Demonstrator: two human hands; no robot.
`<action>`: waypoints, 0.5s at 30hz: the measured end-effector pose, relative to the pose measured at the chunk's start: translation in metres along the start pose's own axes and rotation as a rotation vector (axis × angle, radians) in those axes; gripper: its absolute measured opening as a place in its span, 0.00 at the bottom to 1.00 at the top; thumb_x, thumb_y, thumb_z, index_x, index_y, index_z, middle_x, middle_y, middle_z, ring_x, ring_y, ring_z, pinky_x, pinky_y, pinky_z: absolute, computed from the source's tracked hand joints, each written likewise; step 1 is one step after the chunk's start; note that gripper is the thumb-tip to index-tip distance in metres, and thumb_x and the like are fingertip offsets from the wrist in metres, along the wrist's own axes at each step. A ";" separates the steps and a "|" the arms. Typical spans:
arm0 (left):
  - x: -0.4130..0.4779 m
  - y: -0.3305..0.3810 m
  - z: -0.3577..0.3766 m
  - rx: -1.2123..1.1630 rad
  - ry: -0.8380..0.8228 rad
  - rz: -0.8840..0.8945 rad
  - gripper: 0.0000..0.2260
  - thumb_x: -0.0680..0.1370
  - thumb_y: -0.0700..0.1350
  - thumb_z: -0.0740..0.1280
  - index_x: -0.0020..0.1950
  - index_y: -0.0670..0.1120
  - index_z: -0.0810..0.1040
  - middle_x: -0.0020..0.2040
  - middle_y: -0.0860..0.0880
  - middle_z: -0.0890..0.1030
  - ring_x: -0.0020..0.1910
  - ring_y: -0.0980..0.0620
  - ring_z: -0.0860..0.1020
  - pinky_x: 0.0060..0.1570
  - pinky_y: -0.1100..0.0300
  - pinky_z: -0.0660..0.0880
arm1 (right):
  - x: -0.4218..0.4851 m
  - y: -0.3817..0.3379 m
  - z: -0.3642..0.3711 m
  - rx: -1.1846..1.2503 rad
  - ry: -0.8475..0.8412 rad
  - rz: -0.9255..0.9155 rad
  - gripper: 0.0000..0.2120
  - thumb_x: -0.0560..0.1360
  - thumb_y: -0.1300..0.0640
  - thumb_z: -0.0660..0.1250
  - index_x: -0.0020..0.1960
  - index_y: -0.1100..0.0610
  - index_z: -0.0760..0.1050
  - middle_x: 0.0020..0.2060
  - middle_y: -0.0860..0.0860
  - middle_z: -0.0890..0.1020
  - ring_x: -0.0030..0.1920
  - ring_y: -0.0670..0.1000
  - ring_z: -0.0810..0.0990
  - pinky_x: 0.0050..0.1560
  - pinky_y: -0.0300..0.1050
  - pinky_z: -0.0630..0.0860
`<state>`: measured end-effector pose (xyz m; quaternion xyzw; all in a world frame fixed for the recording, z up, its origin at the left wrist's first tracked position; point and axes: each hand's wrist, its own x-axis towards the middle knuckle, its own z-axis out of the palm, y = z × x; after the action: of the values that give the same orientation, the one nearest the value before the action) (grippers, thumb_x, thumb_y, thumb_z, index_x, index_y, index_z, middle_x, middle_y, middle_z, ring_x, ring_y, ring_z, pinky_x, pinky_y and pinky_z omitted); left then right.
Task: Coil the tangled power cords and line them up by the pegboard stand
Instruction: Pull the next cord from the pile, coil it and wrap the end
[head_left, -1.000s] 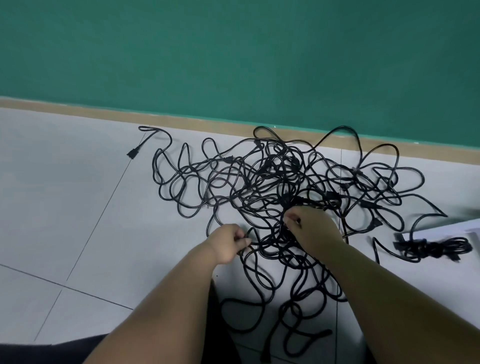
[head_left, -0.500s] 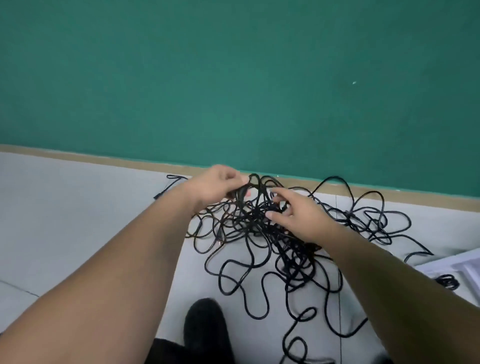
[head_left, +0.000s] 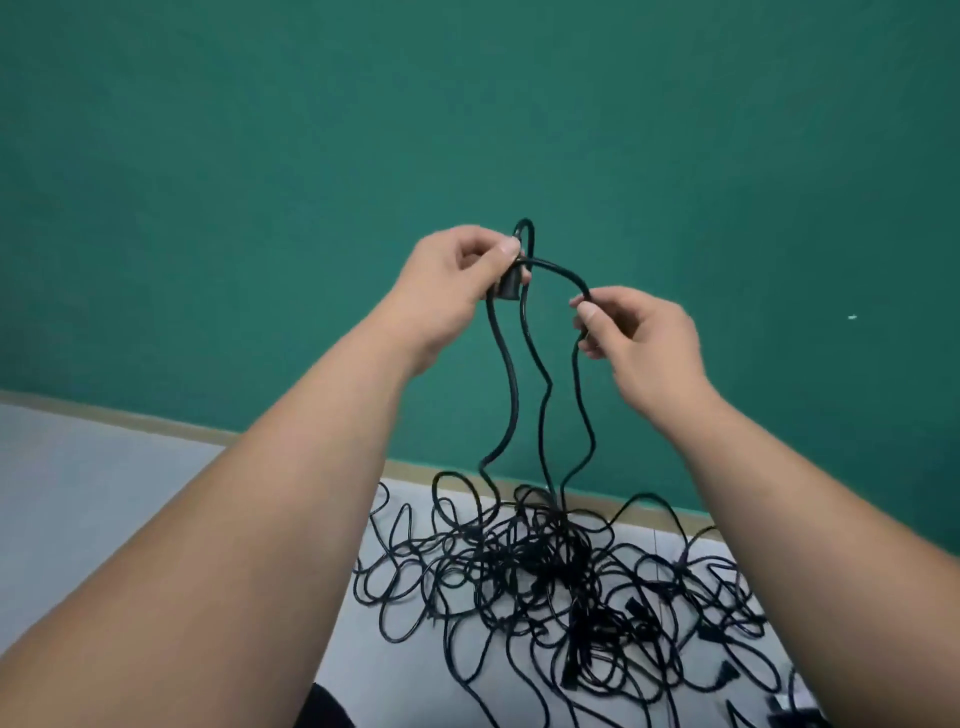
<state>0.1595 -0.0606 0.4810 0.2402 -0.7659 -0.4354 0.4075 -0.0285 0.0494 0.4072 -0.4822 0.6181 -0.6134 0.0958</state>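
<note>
Raised in front of the green wall (head_left: 260, 156), the left hand (head_left: 457, 280) grips a black plug (head_left: 508, 285) and a loop of one power cord (head_left: 545, 395). The right hand (head_left: 639, 338) pinches the same cord nearby between thumb and fingers. Three strands hang down into the tangled pile of cords (head_left: 545, 582), which lies on the white tiled floor (head_left: 104, 467) near the beige skirting (head_left: 156, 423).

Pale tiled floor (head_left: 104, 493) by a green wall (head_left: 260, 156)
A tangle of black cords (head_left: 545, 582) sprawls on it, near the tan skirting (head_left: 156, 425).
</note>
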 end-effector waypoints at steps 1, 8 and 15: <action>-0.007 -0.007 0.004 0.003 0.013 -0.026 0.07 0.83 0.49 0.71 0.53 0.47 0.84 0.48 0.49 0.89 0.48 0.51 0.85 0.60 0.52 0.79 | -0.005 0.004 -0.005 -0.027 0.017 0.010 0.05 0.81 0.49 0.71 0.52 0.45 0.86 0.42 0.46 0.88 0.41 0.50 0.88 0.56 0.59 0.84; -0.059 -0.083 0.031 0.008 0.040 -0.248 0.03 0.83 0.47 0.71 0.52 0.48 0.82 0.44 0.51 0.86 0.41 0.59 0.81 0.54 0.52 0.79 | -0.050 0.061 -0.032 -0.375 -0.006 0.190 0.07 0.81 0.49 0.72 0.57 0.46 0.86 0.44 0.43 0.88 0.47 0.47 0.87 0.52 0.42 0.79; -0.047 -0.105 0.032 0.060 0.064 -0.224 0.04 0.86 0.44 0.63 0.56 0.49 0.78 0.50 0.49 0.82 0.42 0.53 0.81 0.55 0.45 0.82 | -0.042 0.078 -0.063 -0.703 -0.072 0.368 0.13 0.81 0.57 0.68 0.63 0.48 0.85 0.60 0.48 0.87 0.61 0.54 0.83 0.61 0.44 0.75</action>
<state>0.1598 -0.0645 0.3614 0.3502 -0.7335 -0.4471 0.3733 -0.0892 0.1047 0.3356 -0.3880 0.8628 -0.3194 0.0548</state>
